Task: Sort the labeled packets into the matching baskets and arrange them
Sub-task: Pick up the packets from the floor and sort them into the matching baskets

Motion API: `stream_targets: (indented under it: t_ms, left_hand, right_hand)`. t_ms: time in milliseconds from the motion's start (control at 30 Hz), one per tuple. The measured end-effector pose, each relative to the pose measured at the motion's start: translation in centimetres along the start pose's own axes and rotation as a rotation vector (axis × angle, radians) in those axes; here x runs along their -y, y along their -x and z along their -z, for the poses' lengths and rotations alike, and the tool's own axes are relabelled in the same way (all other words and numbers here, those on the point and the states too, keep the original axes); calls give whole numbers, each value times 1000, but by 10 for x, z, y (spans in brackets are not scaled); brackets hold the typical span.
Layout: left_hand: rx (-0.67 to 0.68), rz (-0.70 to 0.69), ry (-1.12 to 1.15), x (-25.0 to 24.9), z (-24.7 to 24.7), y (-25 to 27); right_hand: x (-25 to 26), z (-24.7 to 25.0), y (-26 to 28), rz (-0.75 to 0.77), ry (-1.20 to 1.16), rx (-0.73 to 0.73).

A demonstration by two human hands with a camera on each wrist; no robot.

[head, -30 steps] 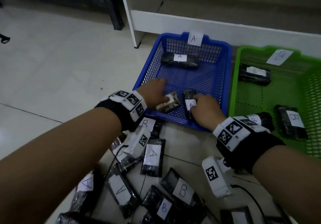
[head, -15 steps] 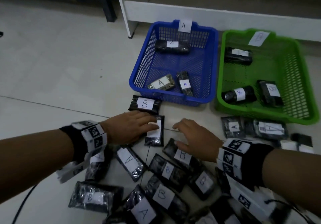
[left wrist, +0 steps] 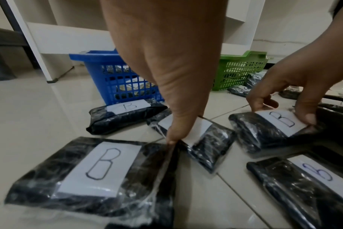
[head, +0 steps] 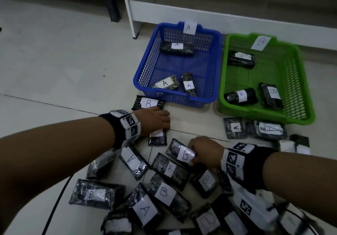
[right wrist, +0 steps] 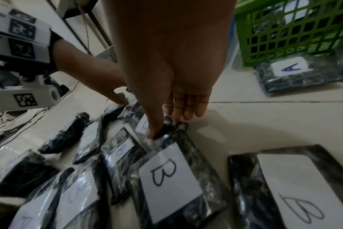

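Black wrapped packets with white A or B labels lie scattered on the floor. My left hand (head: 159, 123) curls over one packet (head: 157, 138) just in front of the blue basket (head: 144, 81) tagged A. Its thumb (left wrist: 173, 134) pinches the packet's edge, and the palm hides the letter. My right hand (head: 199, 150) grips a B packet (head: 183, 154) by its right end, thumb (right wrist: 154, 131) on top and fingers (right wrist: 186, 108) behind. The green basket (head: 223, 96) tagged B stands to the right of the blue one. Each basket holds three packets.
Another B packet (head: 148, 103) lies against the blue basket's front. Two A packets (head: 235, 128) sit in front of the green basket. A white shelf base (head: 200, 12) runs behind the baskets, and a black cable (head: 58, 198) crosses the floor at the lower left.
A second ago both hands were at the A packets in the blue basket. They drew back to the pile; now the left fingers curl over one packet and the right hand has closed on the B packet.
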State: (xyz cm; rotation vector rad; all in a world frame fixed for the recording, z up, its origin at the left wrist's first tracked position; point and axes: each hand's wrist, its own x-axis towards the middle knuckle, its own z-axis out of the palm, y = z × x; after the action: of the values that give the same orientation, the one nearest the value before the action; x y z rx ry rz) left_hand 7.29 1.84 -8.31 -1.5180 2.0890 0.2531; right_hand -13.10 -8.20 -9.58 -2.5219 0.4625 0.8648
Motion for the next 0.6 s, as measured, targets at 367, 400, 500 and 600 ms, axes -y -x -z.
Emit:
stream_targets:
  t_ms: [367,400,500,600]
  left_hand:
    - [79,196,386,6,32,3]
    - [75,219,468,8,37,2]
    - [74,260,706,16,54,-1]
    - [93,290,911,32,80,-6]
  right_hand:
    - [-32,46,26,23,-328,-202]
    - [-35,52,31,29,-360,-264]
    - [-44,70,46,34,-462,-467]
    - [-56,89,55,14,-490,-632]
